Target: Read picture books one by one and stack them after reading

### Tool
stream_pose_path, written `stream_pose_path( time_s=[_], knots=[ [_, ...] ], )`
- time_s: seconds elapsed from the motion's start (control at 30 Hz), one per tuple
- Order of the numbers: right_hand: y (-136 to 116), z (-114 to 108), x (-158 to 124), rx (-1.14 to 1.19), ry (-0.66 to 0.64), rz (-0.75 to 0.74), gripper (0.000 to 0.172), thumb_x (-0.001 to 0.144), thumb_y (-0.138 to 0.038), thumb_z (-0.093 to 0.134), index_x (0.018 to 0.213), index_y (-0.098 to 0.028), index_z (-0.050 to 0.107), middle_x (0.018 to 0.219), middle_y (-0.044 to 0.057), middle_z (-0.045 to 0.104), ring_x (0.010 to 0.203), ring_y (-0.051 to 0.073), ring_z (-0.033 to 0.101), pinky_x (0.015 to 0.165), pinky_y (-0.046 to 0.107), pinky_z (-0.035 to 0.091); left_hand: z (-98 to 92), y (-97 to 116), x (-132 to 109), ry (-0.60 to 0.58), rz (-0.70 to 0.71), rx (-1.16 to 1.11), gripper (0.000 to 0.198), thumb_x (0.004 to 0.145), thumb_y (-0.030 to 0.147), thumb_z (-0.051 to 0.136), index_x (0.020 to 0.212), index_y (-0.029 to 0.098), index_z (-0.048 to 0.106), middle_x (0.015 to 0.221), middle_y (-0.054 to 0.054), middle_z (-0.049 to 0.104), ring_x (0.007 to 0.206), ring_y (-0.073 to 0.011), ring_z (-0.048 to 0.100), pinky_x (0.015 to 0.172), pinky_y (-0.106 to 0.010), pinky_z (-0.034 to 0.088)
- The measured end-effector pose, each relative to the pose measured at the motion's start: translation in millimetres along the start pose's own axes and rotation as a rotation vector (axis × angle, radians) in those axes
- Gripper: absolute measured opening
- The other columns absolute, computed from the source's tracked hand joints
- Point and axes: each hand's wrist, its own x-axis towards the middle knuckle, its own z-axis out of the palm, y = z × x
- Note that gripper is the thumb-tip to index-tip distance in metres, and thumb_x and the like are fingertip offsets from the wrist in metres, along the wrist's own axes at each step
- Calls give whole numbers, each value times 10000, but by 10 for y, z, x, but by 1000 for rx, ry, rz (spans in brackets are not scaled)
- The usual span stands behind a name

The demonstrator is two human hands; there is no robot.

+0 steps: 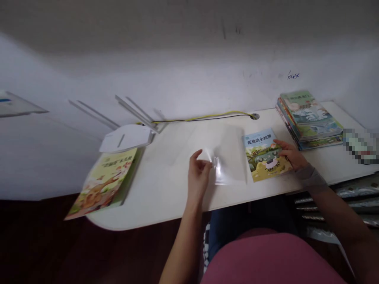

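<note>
My left hand (200,169) pinches the left edge of a clear plastic sleeve (229,163) that lies over the white table (156,185). To its right, my right hand (290,154) grips the right edge of a blue and yellow book (266,156) with a crab on its cover. The book is face up, its left edge close to the sleeve's right edge. The fingertips of my right hand rest on the cover; the thumb is not clearly visible.
A white router (127,138) with raised antennas stands at the left, behind a green book (103,181) that overhangs the table edge. Several stacked books (310,114) are at the back right. A yellow cable (207,116) runs along the wall.
</note>
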Motion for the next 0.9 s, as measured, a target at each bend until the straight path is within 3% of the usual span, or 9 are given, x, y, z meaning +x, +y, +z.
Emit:
stream_pose_path(
  time_s=[0.1, 0.23, 0.3, 0.37, 0.47, 0.53, 0.6, 0.7, 0.9],
  knots=[
    [102, -103, 6, -48, -8, 16, 695, 583, -170, 575, 1277, -210, 557, 1070, 42, 714, 761, 211, 697, 704, 385, 586, -296, -208, -67, -12, 0, 401, 454, 762, 269, 538, 1213, 212, 524, 706, 19, 567, 643, -163, 551, 701, -326, 458],
    [160, -146, 24, -175, -17, -40, 690, 624, -200, 557, 1314, -198, 519, 1115, 54, 694, 896, 237, 687, 811, 432, 565, -354, -252, -159, -55, 36, 745, 450, 810, 255, 473, 1250, 176, 525, 839, -89, 660, 816, -270, 631, 799, -460, 464],
    [190, -149, 45, -269, 23, -134, 699, 633, -211, 554, 1329, -189, 498, 1246, 71, 633, 1073, 254, 627, 937, 450, 504, -263, -193, -195, 36, 150, 897, 474, 820, 241, 482, 1280, 134, 513, 1108, -204, 630, 1095, -371, 566, 916, -580, 395],
    [228, -153, 73, -350, 55, -221, 710, 647, -236, 567, 1348, -176, 472, 1358, 86, 551, 1210, 262, 537, 1035, 455, 419, -93, -113, -232, 68, 334, 922, 476, 846, 222, 476, 1308, 111, 488, 1362, -255, 470, 1324, -409, 367, 1016, -626, 299],
    [288, -175, 116, -415, 68, -290, 690, 712, -325, 575, 1367, -155, 440, 1402, 113, 505, 1264, 269, 488, 1079, 465, 361, 296, -28, -300, -243, 592, 737, 470, 923, 246, 407, 1370, 99, 407, 1475, -240, 353, 1416, -327, 244, 1087, -543, 296],
    [313, -208, 132, -462, 103, -361, 690, 749, -410, 578, 1369, -141, 436, 1426, 131, 474, 1299, 276, 451, 1096, 465, 334, 575, -18, -348, -508, 608, 682, 548, 947, 366, 392, 1406, 71, 349, 1491, -258, 313, 1417, -323, 243, 1080, -527, 324],
    [318, -260, 129, -527, 165, -412, 727, 764, -504, 580, 1369, -126, 440, 1454, 153, 431, 1341, 284, 396, 1119, 463, 296, 791, -37, -392, -649, 557, 745, 657, 938, 491, 373, 1420, 45, 331, 1491, -277, 296, 1412, -359, 231, 1083, -586, 281],
    [297, -344, 90, -639, 216, -410, 740, 791, -640, 524, 1335, -139, 498, 1456, 162, 427, 1359, 289, 371, 1144, 483, 241, 934, -76, -440, -687, 519, 891, 763, 916, 593, 329, 1413, 15, 352, 1499, -272, 268, 1410, -399, 198, 1094, -646, 180],
    [256, -352, 8, -707, 150, -440, 779, 797, -762, 406, 1237, -152, 610, 1448, 171, 435, 1372, 295, 350, 1157, 492, 205, 918, -87, -454, -677, 550, 979, 806, 901, 626, 325, 1410, 3, 367, 1505, -259, 252, 1411, -401, 192, 1094, -642, 196]
  ],
)
